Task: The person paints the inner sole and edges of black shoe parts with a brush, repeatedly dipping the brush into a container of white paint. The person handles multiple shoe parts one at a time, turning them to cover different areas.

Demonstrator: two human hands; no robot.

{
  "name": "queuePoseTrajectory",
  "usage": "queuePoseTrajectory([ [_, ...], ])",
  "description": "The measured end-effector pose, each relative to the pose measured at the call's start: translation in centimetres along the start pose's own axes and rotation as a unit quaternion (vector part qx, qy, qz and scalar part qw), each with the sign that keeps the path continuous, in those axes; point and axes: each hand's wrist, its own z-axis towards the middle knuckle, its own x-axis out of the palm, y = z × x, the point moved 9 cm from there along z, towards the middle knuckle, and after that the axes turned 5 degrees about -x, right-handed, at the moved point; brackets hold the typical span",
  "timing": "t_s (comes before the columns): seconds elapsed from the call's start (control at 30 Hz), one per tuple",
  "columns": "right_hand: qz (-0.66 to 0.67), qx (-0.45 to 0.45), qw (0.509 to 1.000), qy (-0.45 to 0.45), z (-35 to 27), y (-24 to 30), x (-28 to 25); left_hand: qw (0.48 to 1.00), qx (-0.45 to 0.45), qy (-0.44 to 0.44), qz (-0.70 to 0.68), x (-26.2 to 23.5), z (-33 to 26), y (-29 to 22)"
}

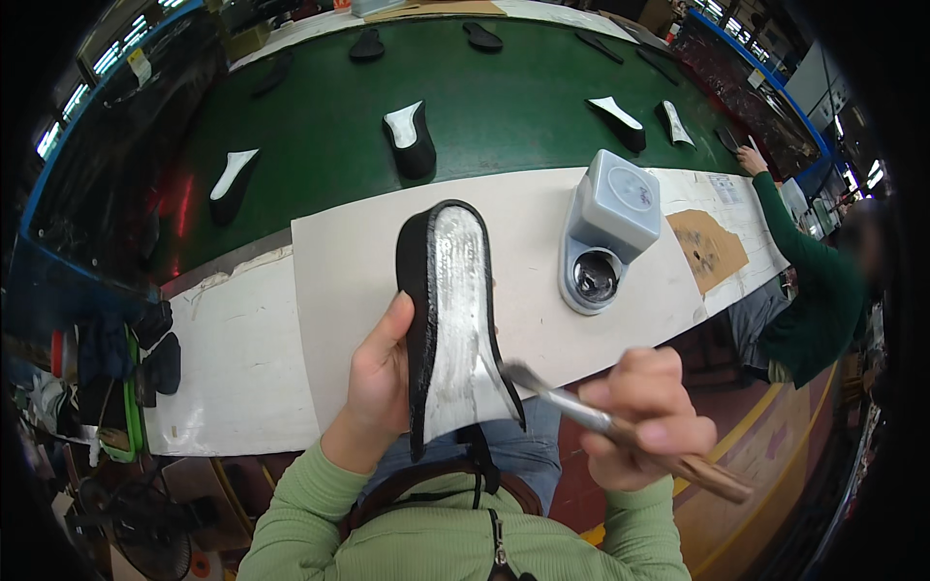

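My left hand (pixel 380 382) grips a black shoe sole (pixel 448 310) by its edge, holding it upright over my lap with its whitish, glossy coated face toward me. My right hand (pixel 641 418) holds a brush (pixel 620 428) with a wooden handle and metal ferrule. Its bristle tip touches the lower right edge of the sole. Just beyond, on the white work surface (pixel 349 271), stands a grey glue pot (pixel 608 232) with a square lid and a round open well at its front.
A green conveyor belt (pixel 484 107) behind the work surface carries several black soles (pixel 411 140) with pale coated faces. A person in a green sleeve (pixel 809 281) sits at the right, one hand on the table. Brown paper (pixel 707 250) lies near them. Dark soles are stacked at left.
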Motion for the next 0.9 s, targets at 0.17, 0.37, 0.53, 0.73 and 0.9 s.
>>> queuePoseTrajectory([
  [0.17, -0.035, -0.07, 0.99, 0.119, -0.6, 0.4, 3.5, 0.999, 0.014, 0.032, -0.03, 1.1, -0.1, 0.0],
  [0.37, -0.015, -0.069, 0.986, 0.151, -1.8, 1.6, 3.9, 0.996, 0.042, 0.057, -0.054, 0.7, 0.2, -1.2],
  [0.53, 0.101, 0.035, 0.991, 0.083, -1.4, 0.1, 1.9, 0.995, 0.034, 0.083, -0.048, 0.9, 0.3, -1.4],
  [0.73, 0.015, -0.061, 0.989, 0.136, -1.4, 0.2, 3.3, 0.996, 0.027, 0.08, -0.032, 1.1, 0.5, -0.9],
  [0.9, 0.078, 0.016, 0.992, 0.096, -1.6, -0.7, 2.1, 0.995, 0.061, 0.078, -0.021, 0.6, 1.1, -3.0],
])
